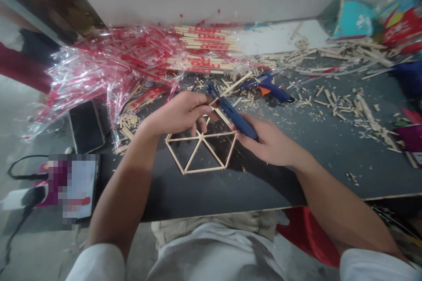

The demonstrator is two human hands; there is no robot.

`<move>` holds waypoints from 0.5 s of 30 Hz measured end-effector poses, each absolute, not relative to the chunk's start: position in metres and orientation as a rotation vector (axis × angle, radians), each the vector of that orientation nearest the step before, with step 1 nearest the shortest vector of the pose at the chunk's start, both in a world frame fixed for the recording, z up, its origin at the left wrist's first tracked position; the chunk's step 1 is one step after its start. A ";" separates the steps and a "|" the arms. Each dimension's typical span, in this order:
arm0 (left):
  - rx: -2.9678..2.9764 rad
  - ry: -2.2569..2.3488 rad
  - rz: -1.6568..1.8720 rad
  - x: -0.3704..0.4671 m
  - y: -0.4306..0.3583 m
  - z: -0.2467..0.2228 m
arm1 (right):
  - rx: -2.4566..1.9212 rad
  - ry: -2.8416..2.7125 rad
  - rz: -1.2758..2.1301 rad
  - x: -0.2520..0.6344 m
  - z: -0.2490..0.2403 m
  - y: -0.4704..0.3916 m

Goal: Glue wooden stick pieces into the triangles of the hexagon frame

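Note:
My left hand (189, 112) pinches a wooden chopstick (235, 84) that slants up to the right. A pair of blue-handled cutting pliers (235, 118) is gripped in my right hand (265, 138); their head is at the stick, close to my left fingertips. Whether the jaws touch the stick, I cannot tell. Under both hands a hexagonal frame of wooden sticks (205, 170) lies flat, with spokes meeting at its middle. My left fingers hide part of its upper side.
Wrapped chopsticks (204, 38) and a heap of red-and-clear wrappers (132, 52) lie at the back. A blue glue gun (272, 88) rests behind my right hand. Stick offcuts (332, 103) scatter rightward. A phone (86, 126) and a power bank with cables (41, 184) are left.

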State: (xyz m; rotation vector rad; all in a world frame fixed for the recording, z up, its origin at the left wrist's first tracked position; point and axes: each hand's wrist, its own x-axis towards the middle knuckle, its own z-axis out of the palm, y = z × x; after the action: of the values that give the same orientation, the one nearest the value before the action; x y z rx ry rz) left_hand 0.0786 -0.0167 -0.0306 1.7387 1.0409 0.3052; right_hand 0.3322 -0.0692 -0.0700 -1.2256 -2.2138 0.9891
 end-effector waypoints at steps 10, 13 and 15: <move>1.730 1.114 0.282 0.083 -0.020 -0.025 | -1.201 -2.205 0.971 0.332 -0.071 -0.068; 1.738 1.152 0.271 0.085 -0.021 -0.023 | -1.278 -2.192 0.942 0.329 -0.069 -0.070; 1.737 1.167 0.267 0.086 -0.021 -0.024 | -1.375 -2.183 0.915 0.327 -0.068 -0.071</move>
State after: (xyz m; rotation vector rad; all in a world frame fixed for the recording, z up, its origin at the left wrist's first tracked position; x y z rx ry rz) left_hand 0.0856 -0.0212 -0.0239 1.7369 1.1671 0.2665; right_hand 0.3271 -0.0707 -0.0677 -1.3753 -2.1828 0.9152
